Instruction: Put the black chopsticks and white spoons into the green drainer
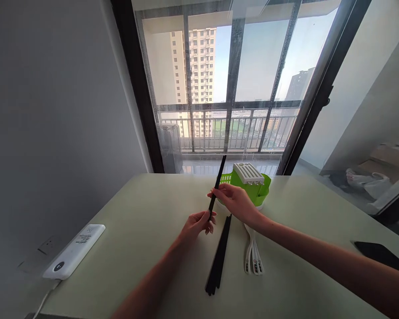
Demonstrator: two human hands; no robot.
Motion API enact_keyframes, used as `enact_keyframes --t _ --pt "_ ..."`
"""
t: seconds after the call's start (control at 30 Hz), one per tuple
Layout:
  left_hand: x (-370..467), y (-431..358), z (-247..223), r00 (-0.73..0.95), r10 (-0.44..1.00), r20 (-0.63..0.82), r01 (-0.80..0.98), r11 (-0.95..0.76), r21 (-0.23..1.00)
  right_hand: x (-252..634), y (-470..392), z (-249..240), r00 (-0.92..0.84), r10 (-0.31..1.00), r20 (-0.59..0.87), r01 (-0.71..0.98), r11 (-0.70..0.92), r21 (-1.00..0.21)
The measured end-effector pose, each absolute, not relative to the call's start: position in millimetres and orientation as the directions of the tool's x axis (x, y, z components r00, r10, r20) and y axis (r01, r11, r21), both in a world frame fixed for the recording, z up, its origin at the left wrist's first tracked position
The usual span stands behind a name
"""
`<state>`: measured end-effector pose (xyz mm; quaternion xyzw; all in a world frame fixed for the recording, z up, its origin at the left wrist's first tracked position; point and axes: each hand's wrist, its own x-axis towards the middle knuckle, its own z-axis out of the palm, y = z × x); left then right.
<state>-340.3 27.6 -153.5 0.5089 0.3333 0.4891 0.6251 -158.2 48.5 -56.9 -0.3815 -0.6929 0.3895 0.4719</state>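
Above the pale tabletop (173, 199), a slim black stick (220, 173) is held aslant, its far end pointing to 1 o'clock and its near end to 7. It looks straight, dark and matt; whether it is one stick or a pair laid together is hard to make out.

The right hand (234, 199) comes in from 4 o'clock, thumb and fingers pinching the stick about its middle. The left hand (196, 223) reaches up from 7 o'clock and pinches the near end, its other fingers loosely curled.

At 6 o'clock from the stick lies a bundle of similar black sticks (219, 254); at 3 o'clock stands a green holder (254, 193) with a white slotted top, partly covered by the right hand. White utensils (255, 254) lie at 5 o'clock, their far ends hidden behind the right forearm, which runs off the view.
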Motion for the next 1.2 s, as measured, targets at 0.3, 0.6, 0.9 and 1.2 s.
enact_keyframes --t 0.3,0.6,0.9,1.2 --pt "-343 34 -161 0.263 0.962 0.077 -0.25 -0.008 0.968 -126 73 2 -0.144 0.844 0.517 0.353 0.532 -0.77" --pt "-344 38 -158 0.163 0.985 0.056 -0.254 -0.013 0.967 -108 74 28 -0.139 0.842 0.522 0.345 0.535 -0.771" --pt "-351 47 -158 0.003 0.999 -0.043 -0.376 0.041 0.926 -82 121 80 -0.009 0.666 0.746 0.594 0.604 -0.531" --pt "-350 48 -159 0.038 0.997 -0.066 -0.382 0.075 0.921 -86 180 41 -0.121 0.783 0.61 0.765 0.465 -0.446"
